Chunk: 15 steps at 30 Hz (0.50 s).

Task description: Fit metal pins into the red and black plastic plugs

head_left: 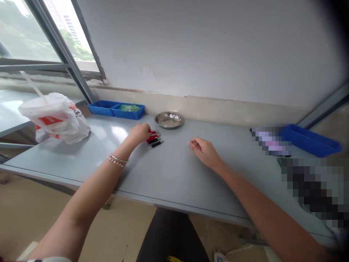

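My left hand (139, 133) reaches forward across the grey table (169, 171) and rests with curled fingers on a small bunch of red and black pens (154, 139). Whether it grips one I cannot tell for sure, but its fingers close over their ends. A bracelet sits on that wrist. My right hand (205, 151) lies on the table to the right, fingers loosely curled, nothing visible in it. A shallow steel dish (169, 120) stands just behind the pens near the wall.
Two blue trays (117, 109) sit at the back left, one with something green in it. A white plastic bag (56, 118) lies at the left edge. Another blue tray (311, 140) sits far right by blurred items. A window is at the left.
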### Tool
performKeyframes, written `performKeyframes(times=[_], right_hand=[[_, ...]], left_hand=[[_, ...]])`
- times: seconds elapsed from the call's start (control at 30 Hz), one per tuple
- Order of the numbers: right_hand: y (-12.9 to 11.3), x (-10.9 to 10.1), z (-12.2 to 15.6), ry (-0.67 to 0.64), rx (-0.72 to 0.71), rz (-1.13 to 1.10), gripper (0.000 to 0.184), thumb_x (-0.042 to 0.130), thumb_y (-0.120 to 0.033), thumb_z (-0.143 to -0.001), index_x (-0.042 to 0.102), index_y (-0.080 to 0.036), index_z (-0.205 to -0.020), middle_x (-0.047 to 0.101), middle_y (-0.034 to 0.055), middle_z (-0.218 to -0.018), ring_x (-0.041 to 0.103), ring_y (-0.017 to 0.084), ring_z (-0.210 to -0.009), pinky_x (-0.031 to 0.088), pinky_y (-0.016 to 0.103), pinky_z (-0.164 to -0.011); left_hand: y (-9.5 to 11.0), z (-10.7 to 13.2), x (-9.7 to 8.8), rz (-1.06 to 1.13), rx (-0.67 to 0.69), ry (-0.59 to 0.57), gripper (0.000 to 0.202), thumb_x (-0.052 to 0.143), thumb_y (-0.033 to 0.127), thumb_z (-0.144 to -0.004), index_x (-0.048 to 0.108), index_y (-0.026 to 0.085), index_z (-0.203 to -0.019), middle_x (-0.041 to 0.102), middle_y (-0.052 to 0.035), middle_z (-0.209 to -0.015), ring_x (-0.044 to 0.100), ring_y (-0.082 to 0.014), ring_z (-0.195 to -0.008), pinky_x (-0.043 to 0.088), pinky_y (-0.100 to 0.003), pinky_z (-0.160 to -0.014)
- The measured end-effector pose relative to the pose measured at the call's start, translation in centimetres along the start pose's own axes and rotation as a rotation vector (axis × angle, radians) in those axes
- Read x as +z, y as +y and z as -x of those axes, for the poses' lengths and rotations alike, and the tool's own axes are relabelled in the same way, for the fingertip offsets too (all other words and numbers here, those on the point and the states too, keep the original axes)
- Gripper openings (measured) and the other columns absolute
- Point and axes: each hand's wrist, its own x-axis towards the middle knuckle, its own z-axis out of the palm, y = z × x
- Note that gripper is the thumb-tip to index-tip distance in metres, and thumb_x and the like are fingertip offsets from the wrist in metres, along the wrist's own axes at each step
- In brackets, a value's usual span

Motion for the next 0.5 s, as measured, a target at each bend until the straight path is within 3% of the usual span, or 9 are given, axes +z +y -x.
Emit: performKeyframes(times=[0.13, 0.23, 0.5], right_hand=[[0.11, 0.04, -0.05, 0.004, -0.007, -0.006, 0.023, 0.039, -0.035, -0.083, 0.052, -0.018, -0.074, 0.054, 0.0008, -0.065, 0.046, 0.012, -0.059, 0.034, 0.024, -0.057], [0.24, 0.10, -0.10, -0.004, -0.008, 0.000, 0.022, 0.039, -0.035, -0.083, 0.052, -0.019, -0.075, 0.055, 0.0009, -0.065, 0.047, 0.012, -0.059, 0.034, 0.024, -0.057], [0.51, 0.31, -0.15, -0.021, 0.002, 0.003, 0.020, 0.040, -0.033, -0.082, 0.054, -0.019, -0.077, 0.057, 0.0012, -0.067, 0.049, 0.013, -0.061, 0.034, 0.024, -0.058]], left_hand=[[0.44, 0.18, -0.01, -0.003, 0.005, -0.073, 0.023, 0.053, 0.039, -0.071, 0.064, 0.020, -0.075, 0.061, -0.0081, -0.066, 0.052, -0.0196, -0.064, 0.037, -0.025, -0.049], [0.39, 0.12, 0.16, 0.016, 0.046, -0.016, 0.028, 0.050, 0.044, -0.072, 0.064, 0.020, -0.077, 0.060, -0.0069, -0.063, 0.052, -0.0182, -0.062, 0.036, -0.024, -0.049], [0.89, 0.39, -0.37, 0.069, 0.078, 0.054, 0.020, 0.053, 0.036, -0.071, 0.064, 0.020, -0.075, 0.058, -0.0063, -0.061, 0.051, -0.0197, -0.067, 0.036, -0.024, -0.051]])
